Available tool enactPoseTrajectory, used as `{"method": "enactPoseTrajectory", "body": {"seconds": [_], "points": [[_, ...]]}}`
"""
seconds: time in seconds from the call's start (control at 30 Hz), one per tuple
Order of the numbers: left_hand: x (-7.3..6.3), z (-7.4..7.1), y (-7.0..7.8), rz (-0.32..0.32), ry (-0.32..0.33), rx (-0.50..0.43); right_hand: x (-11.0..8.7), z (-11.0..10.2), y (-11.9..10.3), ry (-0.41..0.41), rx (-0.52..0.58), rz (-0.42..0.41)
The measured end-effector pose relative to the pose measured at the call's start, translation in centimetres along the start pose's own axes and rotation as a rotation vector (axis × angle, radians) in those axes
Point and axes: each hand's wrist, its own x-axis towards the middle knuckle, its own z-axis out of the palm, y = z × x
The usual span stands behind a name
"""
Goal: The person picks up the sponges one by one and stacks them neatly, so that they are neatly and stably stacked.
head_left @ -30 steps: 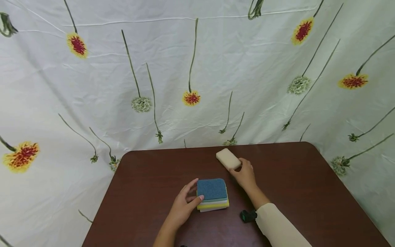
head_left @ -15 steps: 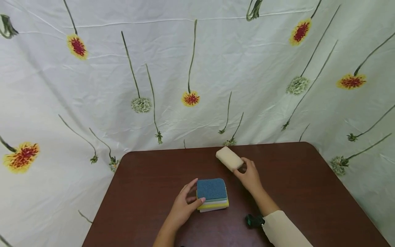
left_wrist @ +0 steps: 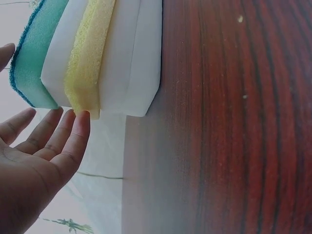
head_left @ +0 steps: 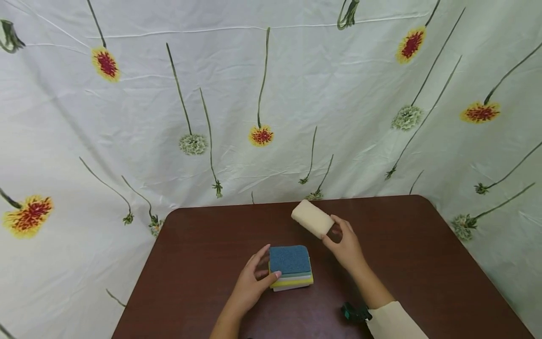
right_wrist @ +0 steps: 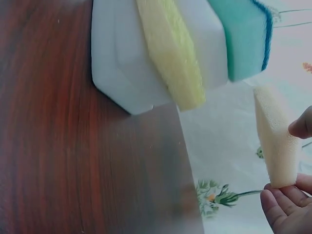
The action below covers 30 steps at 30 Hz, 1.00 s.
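A pile of sponges stands on the table, its top one blue over green, with yellow and white layers beneath. My left hand is at the pile's left side, the thumb by the top sponge's front corner. Its fingers reach out fairly straight at the side of the layers in the left wrist view, near the yellow sponge. Beyond the pile to the right, my right hand pinches a cream sponge by one end. In the right wrist view that cream sponge is tilted and held up off the table.
The dark reddish-brown table has rounded far corners. A white cloth printed with flowers hangs behind it. A small black device sits at my right wrist beside the cream sleeve.
My right hand has raised the cream sponge and drawn it slightly nearer, while its forearm shifted right and down. The left hand and the pile look almost the same.
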Motion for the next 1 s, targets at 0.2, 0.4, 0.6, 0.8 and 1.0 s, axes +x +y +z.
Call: {"method": "enactPoseTrajectory", "body": {"seconds": [0.2,0.4,0.6,0.8,1.0], "points": [[0.0,0.1,-0.1,0.022,0.013,-0.005,-1.4,-0.5,-1.0,-0.020,0.022,-0.041],[0.1,0.1,0.0,0.023,0.023,0.009,-2.5,-0.6,-1.5,-0.002,0.023,-0.100],[0.2,0.2,-0.1,0.033,0.025,0.015,-3.7,-0.6,-2.1,-0.027,0.071,-0.162],[0.2,0.2,0.0,0.031,0.024,0.003,-4.8,-0.5,-2.4,-0.094,0.130,-0.240],[0.2,0.2,0.1,0.018,0.020,-0.010,-5.2,-0.4,-2.6,-0.131,0.141,-0.294]]}}
